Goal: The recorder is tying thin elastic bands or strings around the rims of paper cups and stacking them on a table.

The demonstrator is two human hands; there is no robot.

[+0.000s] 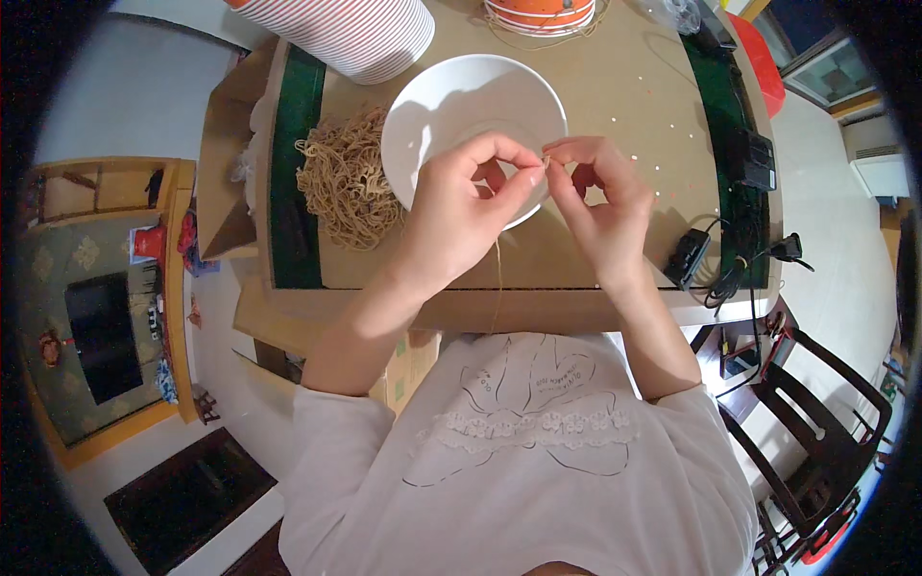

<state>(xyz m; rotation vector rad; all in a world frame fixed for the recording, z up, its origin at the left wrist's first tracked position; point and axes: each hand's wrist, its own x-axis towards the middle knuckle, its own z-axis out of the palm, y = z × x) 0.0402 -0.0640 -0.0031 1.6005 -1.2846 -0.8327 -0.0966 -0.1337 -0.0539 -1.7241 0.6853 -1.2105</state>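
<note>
Both hands meet over the near right part of a white paper bucket (442, 106). My left hand (461, 206) is closed in a pinch of thumb and forefinger on a thin tan string (498, 274). Opposite it, my right hand (613, 206) pinches too, its fingertips almost touching the left ones at what looks like the string's end. Below my left hand the string hangs past the table's near edge. The exact shape of the bit between the fingertips is too small to tell. Left of the bucket lies a tangled pile of tan strings (351, 178).
A stack of striped paper buckets (346, 34) lies tilted at the far left. An orange bucket (541, 14) with string around it stands at the far edge. Black adapters (688, 257) and cables are at the table's right, beside a dark chair (816, 432). Small white bits dot the brown tabletop (615, 96).
</note>
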